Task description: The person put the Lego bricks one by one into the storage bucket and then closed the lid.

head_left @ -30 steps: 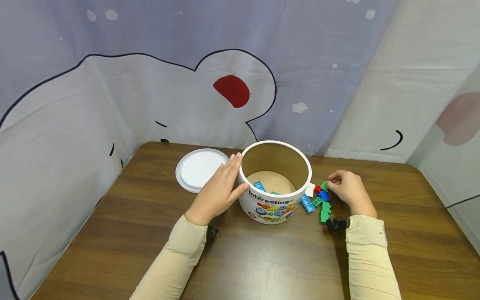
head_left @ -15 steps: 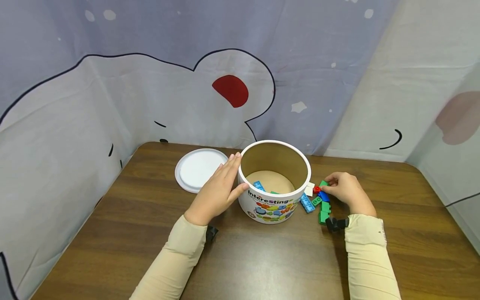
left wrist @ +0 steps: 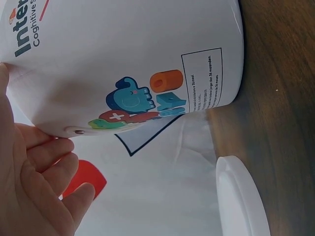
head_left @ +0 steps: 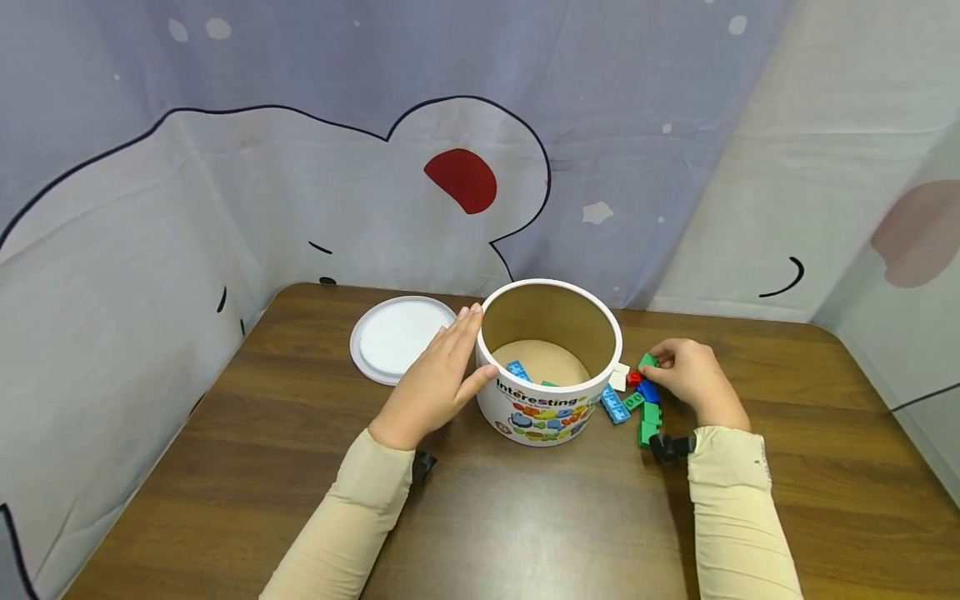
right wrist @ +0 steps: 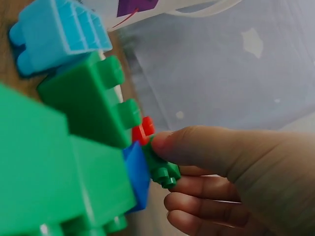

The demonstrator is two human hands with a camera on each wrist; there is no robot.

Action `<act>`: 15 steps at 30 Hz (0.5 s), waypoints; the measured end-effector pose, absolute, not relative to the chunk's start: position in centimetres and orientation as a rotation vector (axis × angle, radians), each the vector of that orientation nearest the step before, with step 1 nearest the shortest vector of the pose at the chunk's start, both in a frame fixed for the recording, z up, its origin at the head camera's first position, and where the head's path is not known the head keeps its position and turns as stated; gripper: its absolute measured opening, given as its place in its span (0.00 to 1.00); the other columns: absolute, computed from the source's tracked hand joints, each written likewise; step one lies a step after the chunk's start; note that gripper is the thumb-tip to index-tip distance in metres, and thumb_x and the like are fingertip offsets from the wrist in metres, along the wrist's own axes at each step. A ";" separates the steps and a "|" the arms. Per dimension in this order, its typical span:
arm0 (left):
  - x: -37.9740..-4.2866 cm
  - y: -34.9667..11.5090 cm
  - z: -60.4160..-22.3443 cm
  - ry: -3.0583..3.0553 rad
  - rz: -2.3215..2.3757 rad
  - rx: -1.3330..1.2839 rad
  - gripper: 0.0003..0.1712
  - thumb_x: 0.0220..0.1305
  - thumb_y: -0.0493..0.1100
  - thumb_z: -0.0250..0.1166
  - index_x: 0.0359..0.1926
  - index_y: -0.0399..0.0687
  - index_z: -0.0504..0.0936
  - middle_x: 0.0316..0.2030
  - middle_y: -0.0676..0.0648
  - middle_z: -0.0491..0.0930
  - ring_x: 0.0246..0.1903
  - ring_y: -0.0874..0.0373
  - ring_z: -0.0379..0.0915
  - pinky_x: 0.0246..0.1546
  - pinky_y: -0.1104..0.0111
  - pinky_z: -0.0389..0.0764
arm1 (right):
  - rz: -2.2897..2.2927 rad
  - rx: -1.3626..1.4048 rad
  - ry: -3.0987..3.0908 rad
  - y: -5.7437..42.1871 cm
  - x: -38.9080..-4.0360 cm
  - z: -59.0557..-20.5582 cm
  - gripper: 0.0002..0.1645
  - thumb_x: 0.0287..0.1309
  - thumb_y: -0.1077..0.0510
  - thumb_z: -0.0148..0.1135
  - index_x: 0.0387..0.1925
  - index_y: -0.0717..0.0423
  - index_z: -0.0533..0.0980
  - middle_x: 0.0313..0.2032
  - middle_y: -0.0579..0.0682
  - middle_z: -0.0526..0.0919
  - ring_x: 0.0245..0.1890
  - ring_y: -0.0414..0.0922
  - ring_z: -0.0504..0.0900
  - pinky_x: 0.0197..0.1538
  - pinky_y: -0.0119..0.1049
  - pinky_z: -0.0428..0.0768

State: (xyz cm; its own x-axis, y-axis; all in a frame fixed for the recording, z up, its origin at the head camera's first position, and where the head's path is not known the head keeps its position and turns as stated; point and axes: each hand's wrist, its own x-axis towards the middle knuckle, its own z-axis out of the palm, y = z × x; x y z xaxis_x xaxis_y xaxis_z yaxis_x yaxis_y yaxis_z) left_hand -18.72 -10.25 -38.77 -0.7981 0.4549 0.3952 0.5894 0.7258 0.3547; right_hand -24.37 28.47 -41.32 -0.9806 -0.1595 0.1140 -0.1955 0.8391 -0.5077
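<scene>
My left hand (head_left: pixel 438 375) lies with straight fingers against the left side of a white printed bucket (head_left: pixel 536 421), its thumb at the rim. The left wrist view shows its fingertips touching the bucket wall (left wrist: pixel 147 29). Right of the bucket, my right hand (head_left: pixel 697 379) pinches a small green toy brick (right wrist: pixel 162 167) between thumb and fingers. Around it lie a red brick (head_left: pixel 634 378), a blue brick (head_left: pixel 648 392), white pieces (head_left: pixel 618 377), a light blue brick (head_left: pixel 615 405) and more green bricks (head_left: pixel 650 423). Inside the bucket are a light blue brick (head_left: pixel 517 370) and a sliver of green.
A round white lid (head_left: pixel 401 337) lies on the wooden table (head_left: pixel 525 517), behind and left of the bucket. A printed curtain (head_left: pixel 337 183) hangs along the table's back and sides.
My right hand's fingers have shifted slightly left and taken hold of the small green brick, which is now a little higher in view. My left hand stays at the bucket.
</scene>
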 end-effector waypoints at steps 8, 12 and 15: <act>-18.7 -10.2 -38.5 -2.654 -0.664 -0.821 0.45 0.76 0.58 0.56 0.80 0.38 0.50 0.78 0.41 0.52 0.78 0.49 0.46 0.75 0.48 0.54 | 0.805 0.294 -2.827 27.5 -23.6 -39.6 0.17 0.60 0.60 0.70 0.45 0.70 0.82 0.39 0.64 0.83 0.40 0.58 0.81 0.46 0.56 0.82; -18.6 -10.3 -38.4 -2.662 -0.616 -0.803 0.44 0.76 0.58 0.57 0.79 0.39 0.52 0.78 0.42 0.52 0.78 0.50 0.45 0.75 0.49 0.54 | 0.801 0.303 -2.734 26.5 -23.0 -38.3 0.17 0.61 0.60 0.69 0.47 0.70 0.82 0.41 0.66 0.81 0.42 0.60 0.81 0.47 0.56 0.81; -18.5 -10.3 -38.4 -2.674 -0.595 -0.794 0.44 0.76 0.59 0.56 0.79 0.39 0.52 0.78 0.43 0.52 0.78 0.51 0.45 0.76 0.50 0.52 | 0.799 0.302 -2.661 25.8 -22.5 -37.4 0.18 0.62 0.61 0.68 0.49 0.71 0.81 0.43 0.68 0.81 0.43 0.62 0.81 0.48 0.57 0.80</act>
